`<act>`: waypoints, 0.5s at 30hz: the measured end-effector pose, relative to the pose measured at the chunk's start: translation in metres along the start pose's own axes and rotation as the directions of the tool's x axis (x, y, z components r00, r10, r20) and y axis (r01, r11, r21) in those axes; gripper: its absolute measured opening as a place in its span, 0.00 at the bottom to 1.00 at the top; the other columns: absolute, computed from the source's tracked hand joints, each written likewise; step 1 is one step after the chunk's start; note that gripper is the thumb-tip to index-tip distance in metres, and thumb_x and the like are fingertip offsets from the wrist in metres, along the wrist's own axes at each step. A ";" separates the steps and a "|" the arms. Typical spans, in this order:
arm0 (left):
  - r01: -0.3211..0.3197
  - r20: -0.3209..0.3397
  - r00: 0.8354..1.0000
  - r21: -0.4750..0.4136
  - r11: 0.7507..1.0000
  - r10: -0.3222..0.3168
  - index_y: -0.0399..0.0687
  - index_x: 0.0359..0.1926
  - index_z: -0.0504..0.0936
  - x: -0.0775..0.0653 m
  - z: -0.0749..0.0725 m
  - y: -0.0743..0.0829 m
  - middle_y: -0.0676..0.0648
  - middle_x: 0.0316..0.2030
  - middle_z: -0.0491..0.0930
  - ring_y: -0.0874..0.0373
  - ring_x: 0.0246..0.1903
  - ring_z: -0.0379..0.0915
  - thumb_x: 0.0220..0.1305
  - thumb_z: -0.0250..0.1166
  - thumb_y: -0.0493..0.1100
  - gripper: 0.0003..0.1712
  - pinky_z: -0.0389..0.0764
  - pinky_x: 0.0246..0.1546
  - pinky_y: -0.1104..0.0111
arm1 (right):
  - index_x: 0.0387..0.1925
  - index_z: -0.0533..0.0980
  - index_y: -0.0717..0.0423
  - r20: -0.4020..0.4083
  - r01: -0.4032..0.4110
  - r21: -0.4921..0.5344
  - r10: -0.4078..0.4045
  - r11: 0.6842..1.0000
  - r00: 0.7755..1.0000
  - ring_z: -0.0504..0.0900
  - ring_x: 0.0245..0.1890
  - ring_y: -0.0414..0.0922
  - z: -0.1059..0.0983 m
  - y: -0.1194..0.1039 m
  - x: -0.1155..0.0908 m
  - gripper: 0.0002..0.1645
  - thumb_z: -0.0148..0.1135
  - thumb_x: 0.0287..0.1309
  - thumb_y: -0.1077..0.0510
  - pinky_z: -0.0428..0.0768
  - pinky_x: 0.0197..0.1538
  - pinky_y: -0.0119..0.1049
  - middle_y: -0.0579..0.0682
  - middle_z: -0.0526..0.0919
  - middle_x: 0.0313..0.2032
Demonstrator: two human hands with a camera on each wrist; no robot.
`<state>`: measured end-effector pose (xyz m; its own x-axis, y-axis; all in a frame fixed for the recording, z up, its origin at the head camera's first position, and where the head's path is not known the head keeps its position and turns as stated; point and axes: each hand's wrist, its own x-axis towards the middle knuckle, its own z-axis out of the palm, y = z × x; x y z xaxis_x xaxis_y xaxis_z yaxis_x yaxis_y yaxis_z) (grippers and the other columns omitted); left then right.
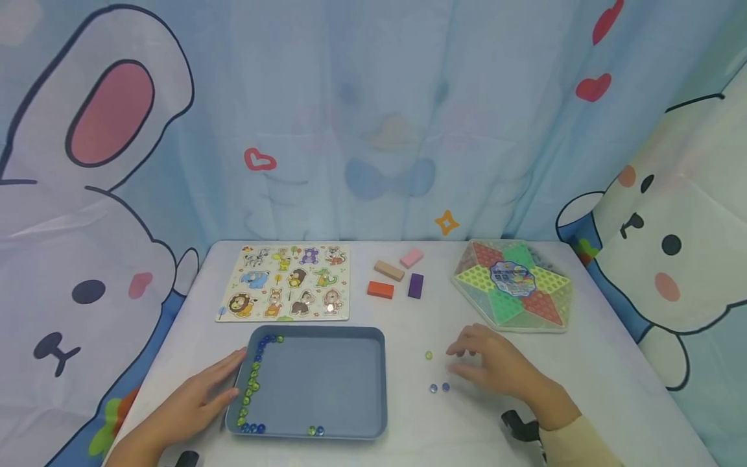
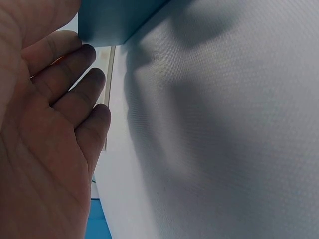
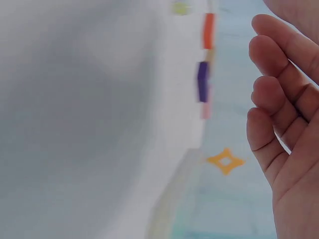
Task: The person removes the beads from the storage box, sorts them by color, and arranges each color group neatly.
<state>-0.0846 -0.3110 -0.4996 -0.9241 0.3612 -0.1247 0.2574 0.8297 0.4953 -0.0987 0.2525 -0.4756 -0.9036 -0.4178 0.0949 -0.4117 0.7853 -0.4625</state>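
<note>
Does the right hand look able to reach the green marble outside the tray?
Probably yes: the right hand is close to the green marble, not touching it, and nothing seems to stand between them.

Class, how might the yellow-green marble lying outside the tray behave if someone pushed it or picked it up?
The yellow-green marble looks round, so it would probably roll at a light push; no rim surrounds it on the white table. Its glassy look suggests it may be hard and slippery. Being far smaller than the right hand, it is likely light.
</note>
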 end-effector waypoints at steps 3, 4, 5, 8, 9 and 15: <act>0.007 0.003 1.000 -0.002 1.000 -0.007 0.57 0.81 0.61 -0.001 0.000 -0.001 0.50 0.80 0.62 0.46 0.78 0.60 0.76 0.57 0.65 0.41 0.66 0.73 0.48 | 0.43 0.89 0.44 -0.022 0.091 0.003 -0.091 0.996 0.996 0.81 0.41 0.40 -0.006 -0.013 0.014 0.12 0.80 0.56 0.50 0.87 0.45 0.33 0.38 0.85 0.36; 0.009 0.004 1.000 -0.004 1.000 -0.008 0.56 0.82 0.61 -0.001 -0.001 -0.001 0.50 0.80 0.62 0.46 0.78 0.60 0.76 0.57 0.65 0.41 0.66 0.73 0.48 | 0.43 0.89 0.43 -0.022 0.118 -0.002 -0.118 0.993 0.993 0.81 0.41 0.40 -0.006 -0.019 0.020 0.12 0.79 0.57 0.50 0.87 0.45 0.32 0.38 0.85 0.37; 0.010 0.004 1.000 -0.007 1.000 -0.010 0.56 0.82 0.61 -0.001 -0.001 -0.001 0.50 0.80 0.62 0.46 0.78 0.60 0.76 0.57 0.65 0.41 0.66 0.73 0.48 | 0.44 0.89 0.43 -0.019 0.146 -0.010 -0.146 0.989 0.989 0.81 0.41 0.40 -0.007 -0.025 0.026 0.12 0.79 0.57 0.49 0.87 0.45 0.31 0.37 0.84 0.37; 0.010 0.003 1.000 -0.011 1.000 -0.010 0.56 0.81 0.61 -0.002 -0.001 0.000 0.50 0.80 0.62 0.45 0.78 0.60 0.76 0.57 0.65 0.41 0.66 0.73 0.47 | 0.43 0.89 0.41 -0.004 0.239 -0.022 -0.239 0.971 0.971 0.81 0.42 0.39 -0.004 -0.044 0.045 0.12 0.79 0.58 0.48 0.86 0.45 0.30 0.36 0.84 0.37; 0.008 0.003 1.000 -0.010 1.000 -0.008 0.56 0.81 0.61 -0.002 -0.001 0.000 0.50 0.80 0.62 0.46 0.78 0.60 0.77 0.57 0.65 0.41 0.67 0.73 0.47 | 0.44 0.89 0.41 0.007 0.267 -0.028 -0.267 0.963 0.964 0.80 0.42 0.38 -0.003 -0.050 0.051 0.12 0.79 0.58 0.47 0.86 0.45 0.30 0.36 0.84 0.38; 0.000 -0.002 1.000 -0.005 1.000 0.000 0.56 0.82 0.61 -0.001 0.001 0.001 0.50 0.80 0.62 0.46 0.78 0.60 0.77 0.56 0.65 0.41 0.66 0.73 0.47 | 0.46 0.89 0.43 0.097 0.399 -0.051 -0.393 0.916 0.914 0.76 0.41 0.33 0.011 -0.088 0.082 0.15 0.79 0.58 0.46 0.84 0.48 0.26 0.39 0.85 0.38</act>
<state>-0.0830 -0.3104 -0.4994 -0.9247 0.3603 -0.1228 0.2560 0.8274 0.4999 -0.1353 0.1441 -0.4366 -0.6530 -0.7348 0.1831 -0.7433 0.5756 -0.3408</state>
